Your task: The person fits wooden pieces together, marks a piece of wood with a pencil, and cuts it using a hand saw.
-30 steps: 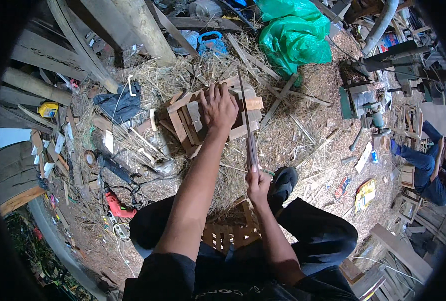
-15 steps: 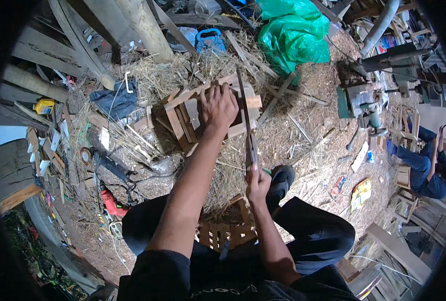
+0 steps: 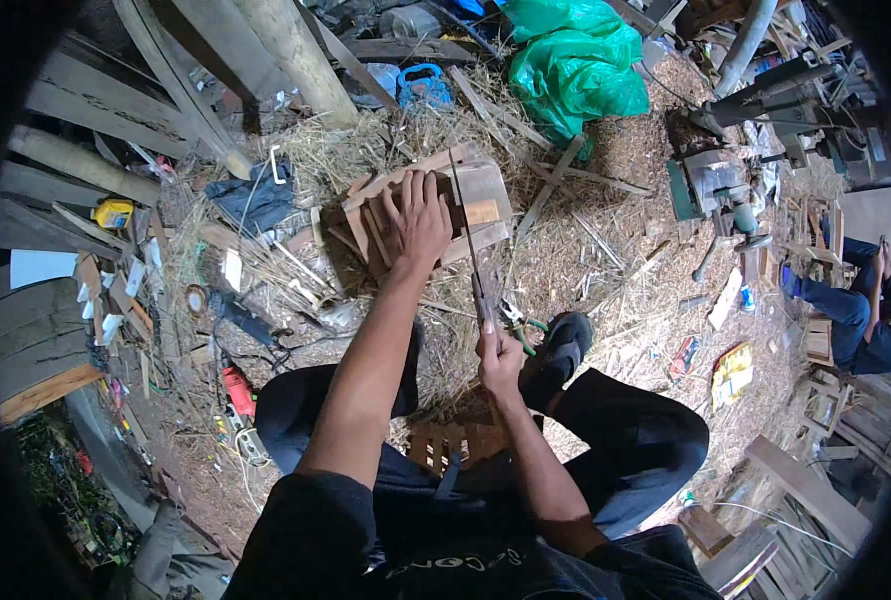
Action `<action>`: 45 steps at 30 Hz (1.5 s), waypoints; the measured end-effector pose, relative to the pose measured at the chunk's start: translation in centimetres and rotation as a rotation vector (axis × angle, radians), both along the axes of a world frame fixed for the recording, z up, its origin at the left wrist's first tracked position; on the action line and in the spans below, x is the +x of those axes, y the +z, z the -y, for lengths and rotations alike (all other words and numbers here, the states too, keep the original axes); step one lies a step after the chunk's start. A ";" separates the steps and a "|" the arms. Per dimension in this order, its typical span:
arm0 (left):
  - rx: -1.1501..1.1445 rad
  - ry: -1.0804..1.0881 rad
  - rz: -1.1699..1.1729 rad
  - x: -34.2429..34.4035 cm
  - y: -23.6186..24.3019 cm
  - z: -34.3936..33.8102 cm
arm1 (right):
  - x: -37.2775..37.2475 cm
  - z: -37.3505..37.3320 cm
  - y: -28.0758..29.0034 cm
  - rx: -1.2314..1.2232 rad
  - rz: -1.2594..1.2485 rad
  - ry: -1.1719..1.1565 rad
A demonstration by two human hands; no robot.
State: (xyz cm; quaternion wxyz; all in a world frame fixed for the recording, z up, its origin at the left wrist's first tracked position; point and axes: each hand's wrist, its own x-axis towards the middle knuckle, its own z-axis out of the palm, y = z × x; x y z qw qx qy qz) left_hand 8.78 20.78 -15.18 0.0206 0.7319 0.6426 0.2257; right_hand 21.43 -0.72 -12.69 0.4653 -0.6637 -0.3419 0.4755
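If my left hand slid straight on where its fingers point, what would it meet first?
Your left hand would probably meet the wooden board just beyond it, though depth is unclear.

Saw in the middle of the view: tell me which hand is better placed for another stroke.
Right, most likely: the right hand grips the saw at its near end, while the left hand rests on the wooden piece.

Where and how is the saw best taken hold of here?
Best at its near end, coming from the person's own side, where the right grip is closed. The saw's long, narrow blade points away from the body and reaches over the wooden assembly, so holding it behind the blade would probably steer it best and keep fingers clear.
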 end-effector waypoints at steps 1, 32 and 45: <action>-0.030 -0.005 -0.007 -0.4 0.1 0.3 | -0.3 0.4 0.1 0.007 0.065 0.017; -0.143 0.223 -0.002 1.0 -1.0 -1.0 | 0.2 0.1 -0.5 0.004 0.230 0.099; -0.081 0.243 -0.020 0.8 -0.6 -1.2 | 0.0 0.8 0.9 -0.071 0.063 0.000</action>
